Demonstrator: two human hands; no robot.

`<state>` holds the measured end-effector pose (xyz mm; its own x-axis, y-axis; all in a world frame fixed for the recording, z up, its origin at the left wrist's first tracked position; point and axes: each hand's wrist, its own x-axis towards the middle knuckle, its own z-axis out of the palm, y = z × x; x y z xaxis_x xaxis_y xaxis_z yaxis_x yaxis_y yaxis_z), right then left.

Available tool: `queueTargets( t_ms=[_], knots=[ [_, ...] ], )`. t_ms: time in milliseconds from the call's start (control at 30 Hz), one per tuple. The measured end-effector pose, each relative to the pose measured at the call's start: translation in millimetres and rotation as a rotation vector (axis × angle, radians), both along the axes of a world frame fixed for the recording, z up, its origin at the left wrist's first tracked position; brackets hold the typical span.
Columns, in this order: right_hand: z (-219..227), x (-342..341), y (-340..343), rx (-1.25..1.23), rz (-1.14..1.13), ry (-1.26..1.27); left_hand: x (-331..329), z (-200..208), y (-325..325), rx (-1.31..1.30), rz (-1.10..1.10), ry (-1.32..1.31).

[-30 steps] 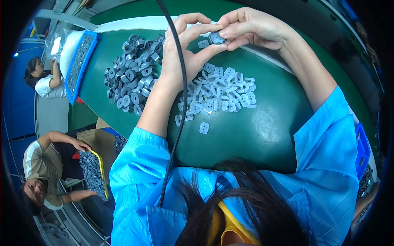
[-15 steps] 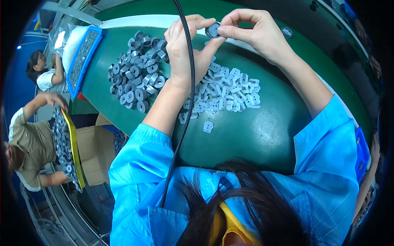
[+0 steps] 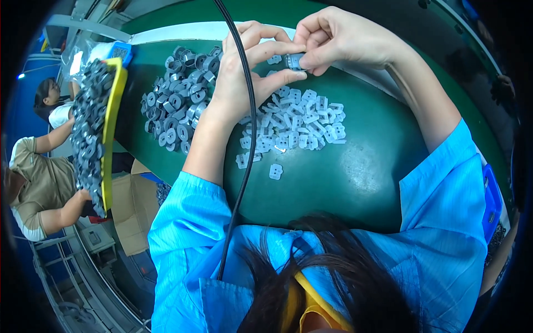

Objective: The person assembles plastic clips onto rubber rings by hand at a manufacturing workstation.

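Beyond the two piles, a small round grey plastic cap (image 3: 293, 61) is held edge-on between my hands. My left hand (image 3: 236, 75) pinches it between thumb and fingers. From the other side, my right hand (image 3: 347, 41) grips it with thumb and curled fingers, which cover part of it. A heap of ring-like grey caps (image 3: 176, 102) with slotted faces lies left of my left wrist. Small translucent white plastic plates (image 3: 302, 119) with holes are piled to the right of that wrist. One single plate (image 3: 276, 171) sits apart, nearer to me.
A black cable (image 3: 254, 111) hangs across the view over my left hand. At left, a co-worker carries a yellow tray (image 3: 114, 130) heaped with grey parts, above a cardboard box (image 3: 136, 208). Another person is farther back. A blue bin (image 3: 491, 205) stands at the right edge.
The cap has turned from face-on to edge-on and come slightly nearer. My right fingers have curled in more. The co-worker's yellow tray has moved up and away, now covering most of a blue tray.
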<state>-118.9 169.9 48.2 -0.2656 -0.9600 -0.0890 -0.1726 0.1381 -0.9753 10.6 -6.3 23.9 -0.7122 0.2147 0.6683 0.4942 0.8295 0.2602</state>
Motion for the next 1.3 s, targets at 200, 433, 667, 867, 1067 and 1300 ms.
queueTargets(
  t_ms=[200,433,667,867,1067,1300],
  knots=[
    [3,16,0,-0.012,-0.105,0.466,4,-4,6,-0.056,0.061,0.051],
    [-25,-2,-5,-0.247,-0.094,-0.619,-1,-9,11,0.249,0.162,0.129],
    [-34,5,-15,-0.239,-0.209,-0.081,-3,-15,11,0.108,0.218,0.202],
    [-2,15,-8,-0.264,-0.185,-0.003,-3,-11,29,0.074,0.246,0.303],
    [3,-7,8,-0.007,0.169,-0.13,3,5,30,0.032,-0.054,0.1],
    [-39,-75,11,0.015,-0.384,0.323,2,-2,23,0.03,0.155,0.062]
  ],
)
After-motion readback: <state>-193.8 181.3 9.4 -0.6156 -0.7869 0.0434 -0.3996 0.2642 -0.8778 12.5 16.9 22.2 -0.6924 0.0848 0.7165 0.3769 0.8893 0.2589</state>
